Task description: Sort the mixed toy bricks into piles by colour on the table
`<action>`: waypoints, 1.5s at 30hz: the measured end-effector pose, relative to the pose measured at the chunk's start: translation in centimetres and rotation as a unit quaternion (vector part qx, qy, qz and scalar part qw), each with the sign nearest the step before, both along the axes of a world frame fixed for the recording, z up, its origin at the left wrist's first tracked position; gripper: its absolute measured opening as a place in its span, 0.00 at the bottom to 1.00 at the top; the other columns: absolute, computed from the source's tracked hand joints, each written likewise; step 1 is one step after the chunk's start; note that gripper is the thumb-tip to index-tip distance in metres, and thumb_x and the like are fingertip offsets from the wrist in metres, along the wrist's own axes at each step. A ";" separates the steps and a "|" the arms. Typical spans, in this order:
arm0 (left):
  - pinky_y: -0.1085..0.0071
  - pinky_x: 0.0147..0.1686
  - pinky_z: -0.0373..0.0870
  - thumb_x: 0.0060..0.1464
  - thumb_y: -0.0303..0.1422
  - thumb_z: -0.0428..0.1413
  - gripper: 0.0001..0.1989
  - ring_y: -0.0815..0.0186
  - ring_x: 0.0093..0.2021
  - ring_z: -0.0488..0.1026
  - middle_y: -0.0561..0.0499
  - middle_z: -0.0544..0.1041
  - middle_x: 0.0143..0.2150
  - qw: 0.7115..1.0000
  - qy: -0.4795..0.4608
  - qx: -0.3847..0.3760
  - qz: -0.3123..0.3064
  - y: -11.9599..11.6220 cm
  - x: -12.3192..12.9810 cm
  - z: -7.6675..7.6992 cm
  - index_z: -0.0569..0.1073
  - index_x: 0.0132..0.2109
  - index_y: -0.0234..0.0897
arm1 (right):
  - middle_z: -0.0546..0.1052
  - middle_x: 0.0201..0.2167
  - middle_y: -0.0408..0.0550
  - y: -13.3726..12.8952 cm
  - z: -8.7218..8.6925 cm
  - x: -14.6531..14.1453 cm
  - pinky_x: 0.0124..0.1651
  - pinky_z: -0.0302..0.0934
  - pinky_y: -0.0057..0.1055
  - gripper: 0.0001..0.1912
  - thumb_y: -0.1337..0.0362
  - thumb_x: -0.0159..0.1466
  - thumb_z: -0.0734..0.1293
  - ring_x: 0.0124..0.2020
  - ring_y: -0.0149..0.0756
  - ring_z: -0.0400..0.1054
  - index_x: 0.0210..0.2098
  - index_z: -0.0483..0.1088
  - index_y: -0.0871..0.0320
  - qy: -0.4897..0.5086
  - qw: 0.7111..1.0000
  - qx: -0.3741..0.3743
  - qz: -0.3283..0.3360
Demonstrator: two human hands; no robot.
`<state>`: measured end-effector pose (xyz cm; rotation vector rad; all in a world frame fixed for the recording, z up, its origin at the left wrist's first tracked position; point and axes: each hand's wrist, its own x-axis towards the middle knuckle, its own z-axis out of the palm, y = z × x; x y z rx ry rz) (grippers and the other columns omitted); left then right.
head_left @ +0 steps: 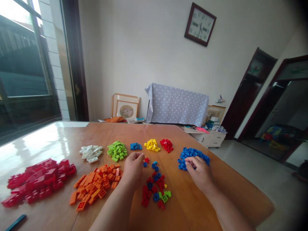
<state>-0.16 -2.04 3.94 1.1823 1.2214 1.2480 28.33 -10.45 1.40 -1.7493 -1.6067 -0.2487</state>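
Observation:
My left hand [134, 167] hovers over the middle of the table with its fingers curled closed. Whatever it may hold is hidden, and a small red piece lies just beyond its fingertips. My right hand [200, 170] reaches to the near side of the pile of small round blue bricks [192, 154]. Its thumb and forefinger come together at the pile's edge; a piece between them cannot be made out. Between my forearms lies a loose mixed group of red bricks [145, 192], dark blue round bricks [156, 196] and light green bricks [164, 199].
Sorted piles stand on the wooden table [187, 205]: pinkish-red bricks [40, 179], orange bricks [96, 183], white bricks [91, 153], lime bricks [117, 150], blue bricks [136, 146], yellow bricks [152, 145] and red bricks [166, 145]. A dark strip [16, 222] lies front left.

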 end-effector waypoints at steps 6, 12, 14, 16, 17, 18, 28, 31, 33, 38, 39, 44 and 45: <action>0.71 0.30 0.61 0.47 0.44 0.56 0.15 0.64 0.30 0.70 0.48 0.75 0.29 1.000 0.006 0.010 0.000 0.1 0.0 -0.2 0.72 0.32 0.35 | 0.75 0.34 0.45 -0.1 1.2 -5.4 0.40 0.60 0.30 0.09 0.64 0.64 0.61 0.36 0.35 0.69 0.36 0.74 0.54 0.012 0.982 -0.117 0.145; 0.72 0.30 0.60 0.46 0.42 0.56 0.13 0.66 0.29 0.68 0.50 0.74 0.28 1.000 -0.018 0.012 0.002 0.1 0.1 -0.2 0.72 0.32 0.35 | 0.74 0.33 0.43 0.3 3.8 -9.6 0.38 0.56 0.28 0.06 0.61 0.63 0.65 0.36 0.33 0.68 0.35 0.75 0.52 -0.013 0.967 -0.184 0.173; 0.71 0.30 0.61 0.46 0.42 0.57 0.13 0.66 0.28 0.68 0.50 0.74 0.28 1.000 -0.021 0.012 0.001 0.1 0.1 -0.2 0.72 0.33 0.35 | 0.73 0.34 0.42 0.4 4.5 -10.7 0.37 0.54 0.28 0.06 0.59 0.62 0.66 0.36 0.33 0.68 0.36 0.75 0.51 -0.041 0.963 -0.200 0.175; 0.71 0.30 0.61 0.46 0.42 0.56 0.13 0.66 0.29 0.68 0.49 0.74 0.28 1.000 -0.021 0.013 -0.001 0.2 0.1 -0.3 0.72 0.32 0.35 | 0.73 0.34 0.42 0.5 4.9 -11.6 0.36 0.52 0.28 0.07 0.56 0.61 0.68 0.36 0.34 0.67 0.37 0.75 0.50 -0.072 0.959 -0.213 0.170; 0.71 0.30 0.61 0.46 0.42 0.56 0.13 0.65 0.29 0.69 0.49 0.74 0.28 1.000 -0.018 0.015 -0.003 0.3 0.1 -0.4 0.72 0.32 0.35 | 0.73 0.34 0.42 0.5 4.9 -11.9 0.36 0.51 0.28 0.08 0.56 0.60 0.69 0.36 0.34 0.67 0.37 0.75 0.49 -0.086 0.958 -0.217 0.165; 0.71 0.30 0.61 0.46 0.42 0.57 0.13 0.65 0.29 0.69 0.49 0.74 0.28 1.000 -0.016 0.018 -0.004 0.4 0.1 -0.6 0.71 0.32 0.35 | 0.73 0.34 0.42 0.5 4.8 -12.1 0.35 0.50 0.28 0.08 0.55 0.60 0.69 0.36 0.34 0.67 0.37 0.76 0.50 -0.097 0.958 -0.219 0.159; 0.71 0.31 0.61 0.45 0.44 0.58 0.15 0.65 0.30 0.70 0.49 0.75 0.28 1.000 -0.009 0.021 -0.011 0.3 0.1 -0.6 0.71 0.32 0.35 | 0.72 0.34 0.42 0.4 3.6 -11.8 0.36 0.52 0.26 0.06 0.66 0.61 0.65 0.36 0.32 0.67 0.34 0.74 0.52 -0.079 0.966 -0.189 0.159; 0.71 0.30 0.62 0.44 0.44 0.58 0.15 0.65 0.29 0.70 0.49 0.75 0.28 1.000 -0.018 0.016 -0.006 0.3 0.1 -0.4 0.72 0.32 0.35 | 0.72 0.33 0.42 0.4 3.7 -11.8 0.36 0.53 0.26 0.07 0.67 0.61 0.65 0.36 0.32 0.67 0.35 0.74 0.52 -0.058 0.968 -0.178 0.168; 0.71 0.31 0.62 0.44 0.44 0.58 0.15 0.65 0.29 0.70 0.49 0.75 0.28 1.000 -0.022 0.017 -0.004 0.2 0.1 -0.4 0.72 0.32 0.35 | 0.72 0.34 0.42 0.5 3.7 -11.9 0.36 0.54 0.26 0.06 0.65 0.61 0.66 0.36 0.32 0.68 0.36 0.75 0.51 -0.053 0.966 -0.180 0.176; 0.71 0.30 0.62 0.45 0.44 0.57 0.14 0.65 0.29 0.70 0.48 0.76 0.29 1.000 -0.011 0.016 -0.010 0.0 0.2 -0.1 0.71 0.31 0.35 | 0.73 0.35 0.42 0.8 3.2 -12.3 0.34 0.52 0.27 0.05 0.61 0.59 0.69 0.35 0.32 0.67 0.36 0.75 0.51 -0.070 0.964 -0.186 0.176; 0.71 0.30 0.62 0.45 0.43 0.57 0.14 0.65 0.30 0.70 0.48 0.75 0.29 1.000 -0.008 0.017 -0.010 0.0 0.2 0.0 0.71 0.31 0.35 | 0.73 0.35 0.42 0.9 3.1 -12.4 0.34 0.51 0.27 0.05 0.62 0.58 0.69 0.35 0.32 0.67 0.36 0.75 0.51 -0.073 0.965 -0.185 0.170; 0.71 0.31 0.61 0.45 0.43 0.57 0.15 0.65 0.30 0.69 0.49 0.75 0.28 1.000 0.004 0.009 -0.009 0.0 0.1 0.1 0.72 0.32 0.35 | 0.74 0.34 0.41 1.1 2.8 -12.7 0.34 0.51 0.27 0.04 0.64 0.59 0.68 0.35 0.31 0.68 0.35 0.75 0.52 -0.066 0.969 -0.177 0.160; 0.71 0.30 0.61 0.45 0.43 0.57 0.15 0.64 0.30 0.70 0.49 0.75 0.29 1.000 0.006 0.006 -0.009 0.1 0.1 0.0 0.72 0.33 0.35 | 0.74 0.33 0.41 1.1 2.8 -12.6 0.34 0.52 0.26 0.04 0.64 0.59 0.68 0.34 0.31 0.68 0.34 0.75 0.53 -0.060 0.970 -0.171 0.160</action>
